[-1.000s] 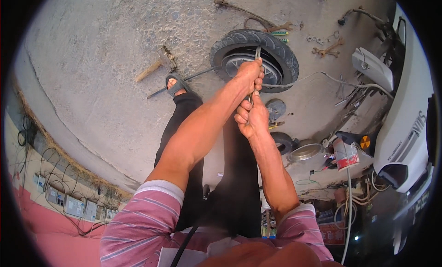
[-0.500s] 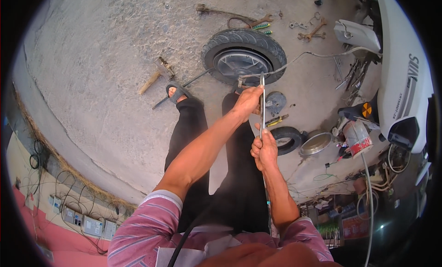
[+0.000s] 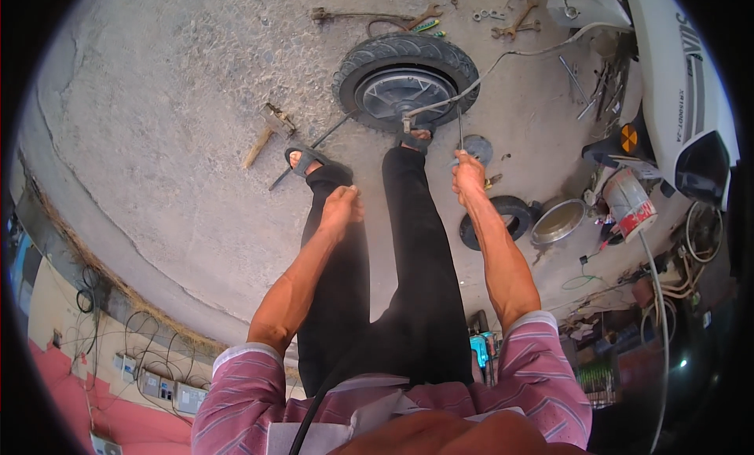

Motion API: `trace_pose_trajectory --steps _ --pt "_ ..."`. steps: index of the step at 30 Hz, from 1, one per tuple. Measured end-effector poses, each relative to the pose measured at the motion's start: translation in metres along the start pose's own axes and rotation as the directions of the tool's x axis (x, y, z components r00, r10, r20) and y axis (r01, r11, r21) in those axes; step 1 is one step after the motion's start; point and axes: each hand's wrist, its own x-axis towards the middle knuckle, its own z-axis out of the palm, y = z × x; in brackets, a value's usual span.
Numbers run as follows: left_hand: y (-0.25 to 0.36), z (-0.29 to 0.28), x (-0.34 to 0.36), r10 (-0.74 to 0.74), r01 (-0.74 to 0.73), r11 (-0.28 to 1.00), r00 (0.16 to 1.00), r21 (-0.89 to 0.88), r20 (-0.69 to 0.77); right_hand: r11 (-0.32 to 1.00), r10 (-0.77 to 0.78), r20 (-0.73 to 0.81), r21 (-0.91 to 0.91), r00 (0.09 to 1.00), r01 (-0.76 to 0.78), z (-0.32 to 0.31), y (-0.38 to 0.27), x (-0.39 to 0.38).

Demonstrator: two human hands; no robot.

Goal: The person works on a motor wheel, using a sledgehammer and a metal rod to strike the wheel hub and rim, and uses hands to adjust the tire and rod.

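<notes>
In my right hand [image 3: 469,175] is a slim metal tire lever [image 3: 461,125], its far end beside the right edge of the wheel. The wheel [image 3: 407,94], a black tire on a spoked hub, lies on the ground ahead of my feet. My left hand [image 3: 342,206] is closed in a loose fist above my left knee, with nothing visible in it. A long dark bar [image 3: 334,127] runs from the wheel's left edge beneath my left sandal. A grey hose [image 3: 503,56] crosses the wheel to a fitting near the hub.
A hammer [image 3: 268,135] lies on the left. Wrenches [image 3: 517,21] lie beyond the wheel. At right are a grey disc [image 3: 477,148], a small tire [image 3: 503,222], a metal basin [image 3: 558,221], a paint-stained bucket [image 3: 629,201] and a white scooter [image 3: 687,94].
My left hand has let go of the tire lever and drawn back to the left knee. My right hand has moved forward and slightly right with the lever.
</notes>
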Motion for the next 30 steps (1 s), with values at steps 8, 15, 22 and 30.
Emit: trace_pose_trajectory --steps 8,15,22,30 --pt "-0.006 -0.002 -0.049 0.118 -0.11 0.938 0.993 0.33 -0.003 0.998 -0.012 0.112 0.064 0.994 0.005 -0.054 0.036 -0.007" --pt "-0.042 0.023 -0.145 0.345 -0.313 0.886 0.938 0.342 -0.033 0.853 0.021 0.389 0.473 0.921 -0.22 -0.024 0.089 -0.119" --pt "-0.083 0.055 -0.216 0.55 -0.528 0.733 0.831 0.43 0.083 0.846 0.012 0.46 0.469 0.888 -0.255 0.028 0.163 -0.229" --pt "-0.143 -0.034 -0.309 0.639 -0.681 0.488 0.705 0.547 0.308 0.542 -0.021 0.424 0.766 0.905 -0.346 0.067 0.377 -0.314"
